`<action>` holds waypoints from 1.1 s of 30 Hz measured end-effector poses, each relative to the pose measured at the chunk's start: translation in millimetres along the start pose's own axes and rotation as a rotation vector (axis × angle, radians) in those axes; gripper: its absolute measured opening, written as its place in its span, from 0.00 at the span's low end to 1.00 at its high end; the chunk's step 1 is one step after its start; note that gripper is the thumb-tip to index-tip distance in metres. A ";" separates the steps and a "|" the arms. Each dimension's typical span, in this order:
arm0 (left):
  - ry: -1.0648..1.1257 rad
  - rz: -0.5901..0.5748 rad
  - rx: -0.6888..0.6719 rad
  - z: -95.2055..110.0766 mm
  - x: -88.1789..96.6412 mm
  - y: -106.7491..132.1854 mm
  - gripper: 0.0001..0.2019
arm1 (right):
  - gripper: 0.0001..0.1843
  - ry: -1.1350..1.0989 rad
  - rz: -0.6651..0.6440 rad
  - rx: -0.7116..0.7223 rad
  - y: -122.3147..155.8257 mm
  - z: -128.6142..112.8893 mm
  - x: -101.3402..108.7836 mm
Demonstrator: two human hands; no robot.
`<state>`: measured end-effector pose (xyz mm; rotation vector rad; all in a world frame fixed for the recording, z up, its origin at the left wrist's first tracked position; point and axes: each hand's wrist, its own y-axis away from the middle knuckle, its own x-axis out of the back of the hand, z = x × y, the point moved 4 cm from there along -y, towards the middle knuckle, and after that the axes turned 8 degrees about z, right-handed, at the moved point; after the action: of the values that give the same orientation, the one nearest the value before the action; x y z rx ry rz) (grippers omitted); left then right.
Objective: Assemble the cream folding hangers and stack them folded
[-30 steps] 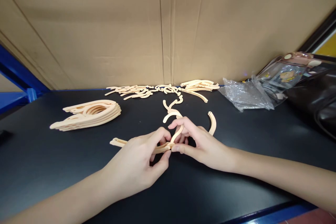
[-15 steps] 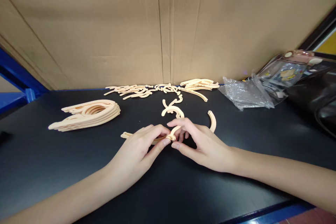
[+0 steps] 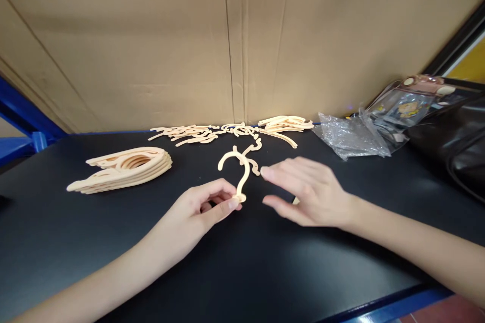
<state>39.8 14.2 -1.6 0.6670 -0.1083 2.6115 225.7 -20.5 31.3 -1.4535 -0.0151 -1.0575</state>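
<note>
My left hand (image 3: 204,209) pinches the lower end of a pale peach plastic hook piece (image 3: 238,170), which stands up from the black table (image 3: 76,232) with its curve pointing left. An arm piece joined to the hook is hidden behind the fingers. My right hand (image 3: 308,192) hovers just right of the hook with fingers spread and nothing in them. A curved peach piece lies partly hidden under it.
A stack of assembled peach hangers (image 3: 123,167) lies at the left. Loose peach hooks and arm pieces (image 3: 231,132) are strewn along the back by the cardboard wall (image 3: 227,40). Crumpled clear plastic bags (image 3: 350,136) and a dark bag (image 3: 450,141) sit at the right.
My right hand has let go of the hook piece and opened, drawing off to the right. My left hand has turned the piece so that the hook stands upright.
</note>
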 end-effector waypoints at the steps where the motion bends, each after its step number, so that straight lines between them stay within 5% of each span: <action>1: 0.040 -0.031 0.034 -1.7 0.7 -0.5 0.15 | 0.19 0.125 -0.009 0.070 -1.8 4.7 5.4; 6: 0.160 -0.117 0.215 -6.1 7.9 -1.1 0.15 | 0.09 0.349 -0.173 -0.273 -7.2 46.0 23.5; 12: 0.192 -0.155 0.230 -6.4 9.4 -4.0 0.17 | 0.17 0.446 -0.773 -0.582 12.4 63.7 19.2; 15: 0.196 -0.171 0.217 -8.8 7.4 -5.5 0.16 | 0.17 0.312 -0.921 -0.599 20.8 56.3 16.0; 25: 0.193 -0.213 0.193 -10.8 6.0 -7.0 0.15 | 0.05 -0.205 -0.766 -0.616 10.4 29.7 12.0; 33: 0.171 -0.215 0.188 -10.6 5.3 -8.1 0.16 | 0.07 -1.085 -0.575 -1.008 6.3 12.2 -1.0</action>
<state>34.5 25.5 -8.7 0.4838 0.2504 2.4749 235.8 -11.7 28.2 -2.9261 -0.8118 -0.5491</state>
